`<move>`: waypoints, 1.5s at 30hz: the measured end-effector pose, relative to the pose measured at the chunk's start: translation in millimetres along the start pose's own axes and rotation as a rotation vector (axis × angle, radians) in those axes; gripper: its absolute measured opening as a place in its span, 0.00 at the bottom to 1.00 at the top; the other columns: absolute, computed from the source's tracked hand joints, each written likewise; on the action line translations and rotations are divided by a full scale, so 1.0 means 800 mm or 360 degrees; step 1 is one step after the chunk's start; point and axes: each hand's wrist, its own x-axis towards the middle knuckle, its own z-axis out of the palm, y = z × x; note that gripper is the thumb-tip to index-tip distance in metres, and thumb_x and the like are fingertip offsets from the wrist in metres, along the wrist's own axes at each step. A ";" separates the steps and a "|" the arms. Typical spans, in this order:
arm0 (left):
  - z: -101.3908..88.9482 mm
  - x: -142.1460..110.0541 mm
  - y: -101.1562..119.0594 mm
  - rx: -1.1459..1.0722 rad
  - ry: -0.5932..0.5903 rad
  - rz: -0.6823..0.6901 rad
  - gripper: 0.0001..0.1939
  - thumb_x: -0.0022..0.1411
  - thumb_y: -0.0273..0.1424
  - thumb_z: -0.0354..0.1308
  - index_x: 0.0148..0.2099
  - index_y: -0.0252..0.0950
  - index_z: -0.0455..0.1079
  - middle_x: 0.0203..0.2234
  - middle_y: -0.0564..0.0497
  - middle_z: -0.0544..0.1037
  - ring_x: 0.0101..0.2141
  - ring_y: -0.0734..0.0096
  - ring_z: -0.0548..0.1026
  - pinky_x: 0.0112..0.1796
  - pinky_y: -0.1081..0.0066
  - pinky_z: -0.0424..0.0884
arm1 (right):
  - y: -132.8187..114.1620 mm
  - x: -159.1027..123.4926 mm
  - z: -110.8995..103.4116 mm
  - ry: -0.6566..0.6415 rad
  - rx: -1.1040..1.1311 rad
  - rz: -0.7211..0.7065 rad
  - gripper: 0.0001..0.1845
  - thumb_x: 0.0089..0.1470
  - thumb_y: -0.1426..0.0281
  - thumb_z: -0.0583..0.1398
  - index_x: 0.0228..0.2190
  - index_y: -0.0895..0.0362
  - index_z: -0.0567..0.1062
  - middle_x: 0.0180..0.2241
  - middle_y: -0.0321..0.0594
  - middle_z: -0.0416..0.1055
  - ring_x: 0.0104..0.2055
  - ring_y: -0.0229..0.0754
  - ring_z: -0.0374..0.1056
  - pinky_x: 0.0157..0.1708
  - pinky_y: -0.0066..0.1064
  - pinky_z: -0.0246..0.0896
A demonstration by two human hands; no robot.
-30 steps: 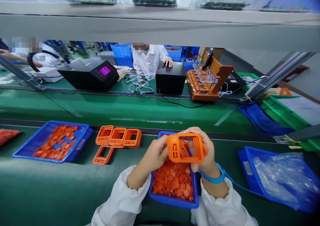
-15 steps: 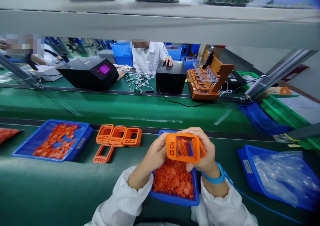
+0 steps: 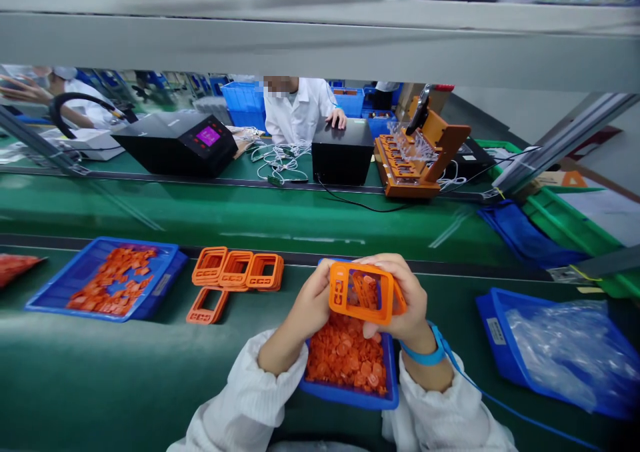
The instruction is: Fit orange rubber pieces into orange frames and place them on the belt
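The left hand (image 3: 314,304) and right hand (image 3: 413,297) are closed around orange frames (image 3: 361,314), which are held above a blue tray (image 3: 345,397) of small orange pieces (image 3: 347,359) on the green bench (image 3: 190,365).

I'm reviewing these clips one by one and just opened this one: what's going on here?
A person's left hand and right hand hold an orange frame above a blue tray of small orange pieces. Off to the left, more orange frames lie in stacks on the green bench. Across the bench, a co-worker's hand rests on a black box.
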 end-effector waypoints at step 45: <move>0.016 -0.002 0.002 -0.0344 0.0013 -0.0052 0.26 0.60 0.52 0.74 0.45 0.33 0.79 0.43 0.41 0.83 0.42 0.58 0.81 0.43 0.65 0.76 | 0.005 -0.017 0.036 0.0078 -0.0006 0.0025 0.46 0.47 0.39 0.74 0.59 0.48 0.74 0.47 0.49 0.77 0.49 0.60 0.78 0.50 0.57 0.79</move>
